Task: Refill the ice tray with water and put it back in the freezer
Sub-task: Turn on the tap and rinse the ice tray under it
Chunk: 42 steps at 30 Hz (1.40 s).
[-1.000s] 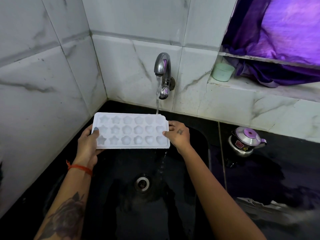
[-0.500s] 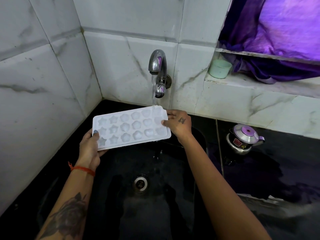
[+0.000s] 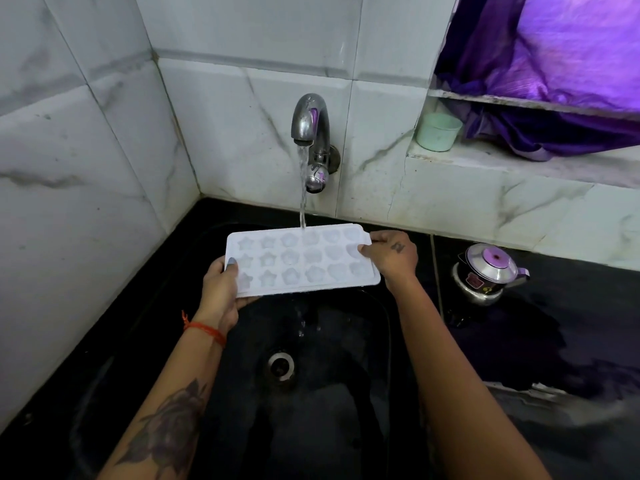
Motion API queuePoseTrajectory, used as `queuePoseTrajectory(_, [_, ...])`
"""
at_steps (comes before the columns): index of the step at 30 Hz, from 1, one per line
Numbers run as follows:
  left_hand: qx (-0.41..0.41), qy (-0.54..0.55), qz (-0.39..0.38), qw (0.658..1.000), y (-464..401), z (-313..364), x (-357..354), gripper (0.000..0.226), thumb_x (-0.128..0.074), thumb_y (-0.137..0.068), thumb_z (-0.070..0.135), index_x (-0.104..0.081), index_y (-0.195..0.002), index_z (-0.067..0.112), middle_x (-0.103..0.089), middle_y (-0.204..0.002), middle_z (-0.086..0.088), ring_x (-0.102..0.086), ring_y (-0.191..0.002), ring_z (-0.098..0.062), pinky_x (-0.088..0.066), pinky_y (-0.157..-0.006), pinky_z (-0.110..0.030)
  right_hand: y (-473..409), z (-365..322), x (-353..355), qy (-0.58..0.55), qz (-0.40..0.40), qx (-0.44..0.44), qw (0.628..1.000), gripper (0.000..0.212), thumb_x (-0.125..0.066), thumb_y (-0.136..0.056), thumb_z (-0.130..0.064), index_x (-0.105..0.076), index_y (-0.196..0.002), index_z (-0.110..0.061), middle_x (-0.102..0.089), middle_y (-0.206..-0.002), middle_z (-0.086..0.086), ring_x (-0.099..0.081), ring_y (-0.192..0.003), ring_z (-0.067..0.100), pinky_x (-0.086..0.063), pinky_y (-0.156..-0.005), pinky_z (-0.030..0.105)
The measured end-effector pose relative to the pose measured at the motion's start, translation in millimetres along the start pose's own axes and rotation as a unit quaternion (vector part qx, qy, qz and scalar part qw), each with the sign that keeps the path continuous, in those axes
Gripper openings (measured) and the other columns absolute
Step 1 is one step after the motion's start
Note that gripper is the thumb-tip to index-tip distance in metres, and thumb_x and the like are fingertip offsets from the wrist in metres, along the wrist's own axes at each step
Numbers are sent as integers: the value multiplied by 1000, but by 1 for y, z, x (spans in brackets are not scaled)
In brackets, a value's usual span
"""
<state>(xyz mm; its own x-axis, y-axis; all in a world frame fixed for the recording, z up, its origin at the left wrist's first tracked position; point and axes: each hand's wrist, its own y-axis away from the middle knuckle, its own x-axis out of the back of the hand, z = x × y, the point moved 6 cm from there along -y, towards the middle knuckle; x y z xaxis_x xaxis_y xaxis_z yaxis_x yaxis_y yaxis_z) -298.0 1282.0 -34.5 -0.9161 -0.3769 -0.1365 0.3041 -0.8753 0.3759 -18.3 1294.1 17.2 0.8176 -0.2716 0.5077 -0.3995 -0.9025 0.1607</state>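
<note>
- Ice tray, white plastic with star and flower moulds [image 3: 301, 263], is held over the black sink [image 3: 242, 393], under the stream from the steel tap [image 3: 309, 119], which lands in the far row.
- Left hand [image 3: 221, 289] grips the tray's near-left corner, thumb on top; right hand [image 3: 391, 252] pinches its right edge.
- Risk: the tray looks tilted, so water may spill off the near edge; drops already fall below.
- Risk: wet plastic could slip from the right hand's light pinch.
- Left-hand moulds risk staying unfilled unless the tray shifts.
</note>
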Motion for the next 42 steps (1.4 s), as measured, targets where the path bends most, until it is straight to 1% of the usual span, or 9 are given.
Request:
queuePoseTrajectory(7, [0,-5,-6,1000,3,1,-18,29,-36,-102,21,-47,-127,10,-58,-107,-9,-59,-75,-17,-51,-58,-36,-4,7,1,43,20,-49,998,35,-66,-86,-24,-62,-113,-1,-64,-119,10,-59,-108,27,-45,-80,26])
queuePoseTrajectory(13, [4,-5,-6,1000,3,-3,-22,28,-36,-102,21,-48,-125,10,-61,-95,-2,-59,-75,-16,-50,-56,-34,-10,-31,-23,94,28,59,993,54,-56,-93,-37,-48,-135,-3,-56,-133,12,-48,-126,27,-39,-97,27])
queuePoseTrajectory(17, [5,5,1,1000,2,-3,-20,22,-35,-102,20,-49,-119,14,-59,-91,1,-59,-76,-15,-50,-54,-34,-16,-64,-40,109,31,112,987,52,-55,-92,-43,-59,-115,3,-66,-108,16,-58,-108,32,-43,-85,33])
queuePoseTrajectory(21, [4,-3,5,1000,-1,-5,-17,19,-37,-102,20,-50,-114,15,-60,-97,-3,-59,-77,-16,-52,-55,-33,-33,-96,-65,46,-7,82,996,42,-59,-87,-51,-52,-85,-10,-55,-87,4,-55,-86,22,-36,-62,26])
queuePoseTrajectory(24, [-2,-6,10,1000,0,-6,-16,15,-37,-102,20,-50,-107,16,-60,-88,0,-59,-73,-14,-54,-47,-26,-53,-106,-81,12,-10,43,999,60,-62,-80,-60,-58,-107,-7,-64,-109,7,-61,-101,24,-46,-75,27])
queuePoseTrajectory(28, [-8,2,13,1000,-3,-7,-13,16,-39,-101,18,-53,-108,14,-61,-90,-2,-60,-77,-17,-54,-68,-36,-67,-101,-93,-14,-14,13,1000,58,-64,-81,-54,-57,-114,-7,-63,-116,7,-60,-108,25,-43,-79,26])
queuePoseTrajectory(34, [-7,7,20,1000,-4,-8,-8,15,-39,-101,18,-54,-104,14,-62,-91,-4,-61,-78,-19,-54,-75,-41,-67,-94,-99,-132,-27,-22,991,37,-69,-76,-44,-59,-87,-10,-60,-87,2,-56,-81,20,-45,-71,29])
queuePoseTrajectory(37, [-6,9,26,1000,-5,-7,-4,15,-40,-101,18,-53,-105,14,-62,-92,-4,-61,-77,-18,-54,-64,-35,-66,-93,-100,-184,-67,-56,979,30,-71,-73,-39,-57,-71,-13,-56,-66,2,-49,-58,18,-38,-50,29])
queuePoseTrajectory(42, [-2,-1,22,1000,-1,-6,-1,16,-38,-101,20,-52,-108,15,-61,-88,0,-61,-75,-16,-51,-53,-30,-63,-96,-97,-230,-119,-68,963,33,-68,-82,-30,-68,-100,-3,-59,-77,3,-46,-53,14,-41,-49,24])
